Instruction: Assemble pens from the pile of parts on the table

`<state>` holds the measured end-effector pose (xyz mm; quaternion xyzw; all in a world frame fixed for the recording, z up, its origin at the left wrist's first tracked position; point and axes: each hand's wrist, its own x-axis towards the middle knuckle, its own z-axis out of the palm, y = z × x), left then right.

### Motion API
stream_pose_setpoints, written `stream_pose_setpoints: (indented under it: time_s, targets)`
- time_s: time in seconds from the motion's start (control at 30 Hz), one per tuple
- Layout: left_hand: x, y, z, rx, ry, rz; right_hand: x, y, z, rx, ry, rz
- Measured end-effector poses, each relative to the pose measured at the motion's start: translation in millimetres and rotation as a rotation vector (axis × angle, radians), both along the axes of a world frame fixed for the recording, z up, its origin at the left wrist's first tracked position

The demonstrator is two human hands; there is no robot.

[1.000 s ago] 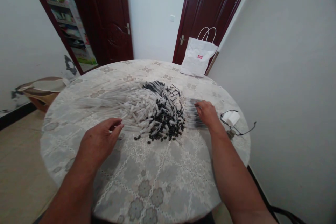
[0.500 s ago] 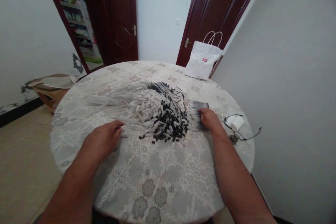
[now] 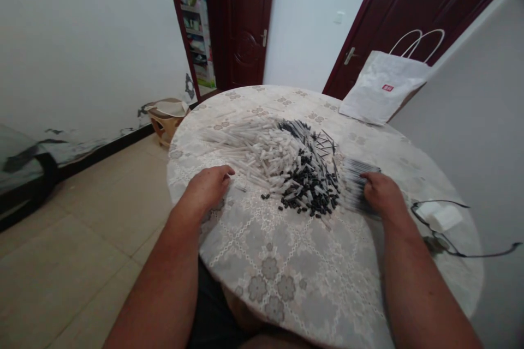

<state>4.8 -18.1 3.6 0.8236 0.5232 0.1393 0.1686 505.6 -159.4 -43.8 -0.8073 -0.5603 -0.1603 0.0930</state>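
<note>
A heap of white plastic tubes [image 3: 262, 150] lies on the round table [image 3: 311, 278], with a pile of small black caps [image 3: 313, 196] at its near right and thin black refills [image 3: 315, 139] behind. My left hand [image 3: 207, 188] rests palm down at the heap's left edge, fingers curled onto the cloth near a tube. My right hand [image 3: 380, 193] lies flat on a row of finished pens [image 3: 356, 188] right of the caps, fingers stretched over them.
A white paper bag [image 3: 380, 95] leans at the table's far right. Spectacles and a white block [image 3: 442, 218] lie by my right forearm. A wall runs close on the right. A low stool [image 3: 166, 117] stands on the tiled floor by the left wall; two dark doors stand behind.
The view has swung left, so the table sits further right in the picture. My left hand has flattened at the heap's edge; my right hand stays on the row of pens.
</note>
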Motion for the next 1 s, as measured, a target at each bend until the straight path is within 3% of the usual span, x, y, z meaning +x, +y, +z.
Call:
stream_pose_setpoints:
  time_s: [0.17,0.33,0.53,0.67,0.8,1.0]
  targets:
    - [9,-7,0.8,-0.036,0.078,-0.093,-12,5,6.4,0.171,-0.07,0.086]
    - [20,-12,-1.9,-0.013,0.162,-0.156,-57,13,25.9,0.312,-0.042,0.247]
    - [27,-15,-0.4,-0.018,0.163,-0.191,-129,16,40.8,0.268,0.081,0.466]
    - [37,-19,-0.8,0.027,0.15,-0.198,-155,16,42.4,0.232,0.126,0.574]
    - [50,-22,-7.6,0.044,0.147,-0.191,-151,16,41.8,0.232,0.122,0.577]
    - [58,-18,-13.0,0.074,0.188,-0.198,-110,16,37.8,0.238,0.024,0.299]
